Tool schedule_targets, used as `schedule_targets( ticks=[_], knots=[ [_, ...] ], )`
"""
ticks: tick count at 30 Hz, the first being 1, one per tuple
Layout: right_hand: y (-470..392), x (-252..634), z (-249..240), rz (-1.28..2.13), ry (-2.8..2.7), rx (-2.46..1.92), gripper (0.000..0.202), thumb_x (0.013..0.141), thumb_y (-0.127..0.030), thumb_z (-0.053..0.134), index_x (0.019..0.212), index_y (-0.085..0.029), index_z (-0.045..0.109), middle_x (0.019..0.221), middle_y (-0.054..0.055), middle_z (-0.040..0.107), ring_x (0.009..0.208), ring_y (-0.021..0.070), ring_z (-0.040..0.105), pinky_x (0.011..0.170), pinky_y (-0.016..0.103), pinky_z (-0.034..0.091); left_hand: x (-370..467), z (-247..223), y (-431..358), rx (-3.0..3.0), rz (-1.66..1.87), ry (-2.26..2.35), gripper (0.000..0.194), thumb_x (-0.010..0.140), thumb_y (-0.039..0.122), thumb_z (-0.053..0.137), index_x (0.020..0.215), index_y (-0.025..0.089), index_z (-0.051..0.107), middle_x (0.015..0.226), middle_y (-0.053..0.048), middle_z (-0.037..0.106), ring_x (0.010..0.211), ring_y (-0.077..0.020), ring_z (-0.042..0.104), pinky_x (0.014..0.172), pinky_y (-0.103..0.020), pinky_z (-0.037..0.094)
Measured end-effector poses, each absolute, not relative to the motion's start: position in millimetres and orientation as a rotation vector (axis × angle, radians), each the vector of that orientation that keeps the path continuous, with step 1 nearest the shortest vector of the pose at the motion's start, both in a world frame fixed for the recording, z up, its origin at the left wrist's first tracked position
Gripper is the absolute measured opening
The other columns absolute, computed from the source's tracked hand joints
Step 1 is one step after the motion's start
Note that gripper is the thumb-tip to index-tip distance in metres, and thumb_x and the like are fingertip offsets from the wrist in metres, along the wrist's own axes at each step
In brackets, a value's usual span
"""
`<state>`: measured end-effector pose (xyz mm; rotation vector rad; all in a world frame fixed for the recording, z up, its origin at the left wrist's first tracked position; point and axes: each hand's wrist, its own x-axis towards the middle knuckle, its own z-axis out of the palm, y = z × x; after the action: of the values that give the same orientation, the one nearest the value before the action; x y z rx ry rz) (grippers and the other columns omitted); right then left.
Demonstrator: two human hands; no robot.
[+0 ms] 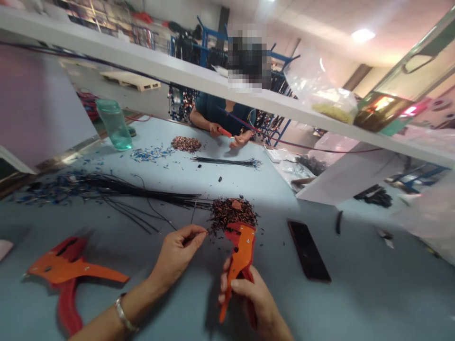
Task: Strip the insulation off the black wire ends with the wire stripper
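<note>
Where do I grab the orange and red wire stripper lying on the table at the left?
Probably take the wire stripper by both its orange handle and its red handle, from the near right side. They spread into a V opening that way, so one of your hands could wrap both. The left forearm is close there, though, so reach in gently.

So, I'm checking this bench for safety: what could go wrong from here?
The left hand is near the head of the orange-and-red hand tool in the right hand, so a finger might get nipped. The small dark clippings heaped by that head might foul it. The long, thin black wires overlap and could tangle.
</note>
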<state>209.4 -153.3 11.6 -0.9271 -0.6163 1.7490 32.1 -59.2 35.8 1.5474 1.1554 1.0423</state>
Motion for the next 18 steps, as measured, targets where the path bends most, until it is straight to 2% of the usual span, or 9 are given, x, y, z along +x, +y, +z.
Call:
schedule_targets(
  ticks=[4, 12, 18],
  knots=[
    [-155.0, 206.0, 7.7, 1.858, -0.726, -0.913, 0.039, 0.070, -0.033, 0.078, 0.098, -0.015, 0.057, 0.075, 0.003, 0.068, 0.062, 0.0182, 0.068, 0.060, 0.031, 0.052, 29.2, 27.6, -61.6, 1.535, 1.081, 1.106, 0.020, 0.079, 0.030, 0.062, 0.075, 0.013, 0.072, 0.062, -0.002, 0.071, 0.054, -0.0133, 0.062, 0.050, -0.018, 0.048],
    [-157.9, 206.2, 2.6, 1.825, -0.782, -1.017, 0.046, 0.069, -0.038, 0.081, 0.099, -0.014, 0.056, 0.076, 0.003, 0.068, 0.063, 0.0166, 0.066, 0.061, 0.030, 0.051, 21.2, 24.6, -61.8, 1.795, 1.116, 1.072, 0.018, 0.081, 0.022, 0.059, 0.076, 0.014, 0.075, 0.054, -0.001, 0.068, 0.042, -0.0095, 0.054, 0.041, -0.015, 0.041],
    [-159.6, 206.9, 2.1, 1.802, -0.789, -1.013, 0.046, 0.069, -0.039, 0.081, 0.100, -0.014, 0.057, 0.076, 0.004, 0.068, 0.065, 0.0175, 0.067, 0.062, 0.031, 0.051, 17.2, 30.1, -62.4, 1.863, 1.141, 0.986, 0.017, 0.082, 0.016, 0.058, 0.078, 0.014, 0.074, 0.066, -0.004, 0.075, 0.055, -0.0134, 0.068, 0.052, -0.016, 0.051]
  ],
)
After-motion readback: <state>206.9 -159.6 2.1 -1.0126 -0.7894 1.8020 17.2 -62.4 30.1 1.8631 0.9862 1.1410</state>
